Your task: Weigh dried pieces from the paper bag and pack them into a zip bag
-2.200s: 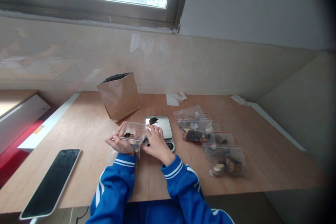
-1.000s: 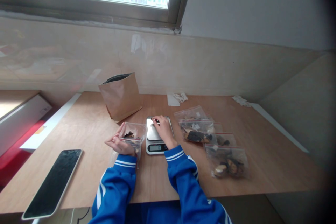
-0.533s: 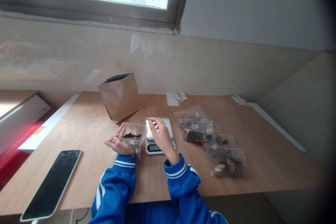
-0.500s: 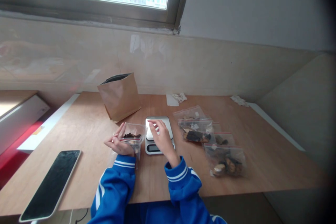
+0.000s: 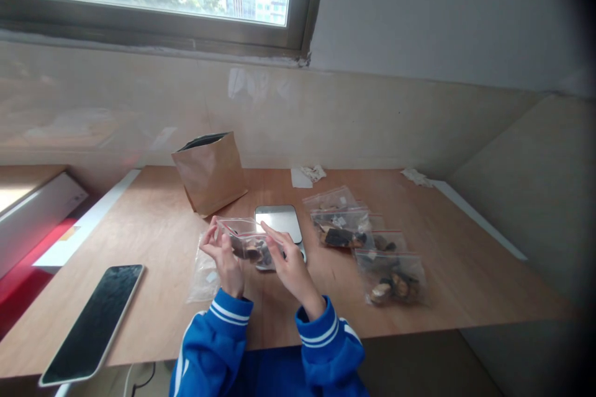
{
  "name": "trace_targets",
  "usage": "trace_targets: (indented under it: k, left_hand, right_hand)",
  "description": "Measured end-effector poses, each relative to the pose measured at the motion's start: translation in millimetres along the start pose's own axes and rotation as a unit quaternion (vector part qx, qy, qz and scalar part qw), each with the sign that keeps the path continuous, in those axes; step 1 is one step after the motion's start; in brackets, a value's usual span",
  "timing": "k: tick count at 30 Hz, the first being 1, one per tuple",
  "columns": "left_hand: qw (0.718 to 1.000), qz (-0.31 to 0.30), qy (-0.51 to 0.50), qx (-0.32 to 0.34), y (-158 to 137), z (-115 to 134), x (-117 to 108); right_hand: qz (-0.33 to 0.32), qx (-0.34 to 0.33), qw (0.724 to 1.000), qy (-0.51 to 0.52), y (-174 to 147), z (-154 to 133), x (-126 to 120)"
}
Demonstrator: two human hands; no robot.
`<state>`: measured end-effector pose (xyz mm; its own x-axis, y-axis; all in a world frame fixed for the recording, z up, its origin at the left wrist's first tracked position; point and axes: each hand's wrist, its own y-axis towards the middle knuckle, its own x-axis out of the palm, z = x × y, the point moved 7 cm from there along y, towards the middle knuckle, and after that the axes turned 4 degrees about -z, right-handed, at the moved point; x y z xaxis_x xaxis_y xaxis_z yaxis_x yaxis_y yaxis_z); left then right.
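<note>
Between my hands is a clear zip bag [image 5: 251, 249] with dark dried pieces inside, like sliced mushrooms, its mouth facing up. My left hand [image 5: 227, 263] grips its left edge, and my right hand [image 5: 289, 265] has its fingers closed at the right edge. Behind and partly under the bag stands a kitchen scale [image 5: 284, 216] with a bare metal plate; its display is mostly hidden. Flat on the table by my left wrist lies another clear plastic bag [image 5: 203, 279], seemingly without contents.
Several filled zip bags [image 5: 395, 282] lie in an overlapping group on the right. A brown paper pouch [image 5: 212, 177] stands with its top open at the back left. A phone [image 5: 95, 322] lies at the front left, and crumpled tissue [image 5: 313, 173] sits near the wall.
The zip bag has moved right and been lifted in front of the scale. My right hand has come down from over the scale plate onto the bag's right edge. The flat bag is now uncovered.
</note>
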<state>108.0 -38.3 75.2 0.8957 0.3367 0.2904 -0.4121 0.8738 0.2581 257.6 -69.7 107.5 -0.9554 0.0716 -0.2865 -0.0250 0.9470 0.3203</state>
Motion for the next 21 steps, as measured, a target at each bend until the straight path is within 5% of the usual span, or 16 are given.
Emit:
trace_targets:
  k: [5,10,15,21]
  left_hand:
    - [0.989,-0.085,-0.025,-0.117,6,-15,-6]
    - [0.973,-0.171,-0.007,-0.153,-1,-32,0]
    - [0.962,-0.167,-0.098,-0.194,-25,-46,2]
    - [0.924,-0.218,-0.169,-0.266,-63,-47,24]
  right_hand:
    - [-0.009,0.037,0.997,0.066,-16,9,-24]
    - [-0.003,0.063,0.981,0.183,-29,6,-28]
    - [0.084,0.042,0.947,0.306,-32,4,-21]
    - [0.102,0.05,0.969,0.221,-32,19,-10]
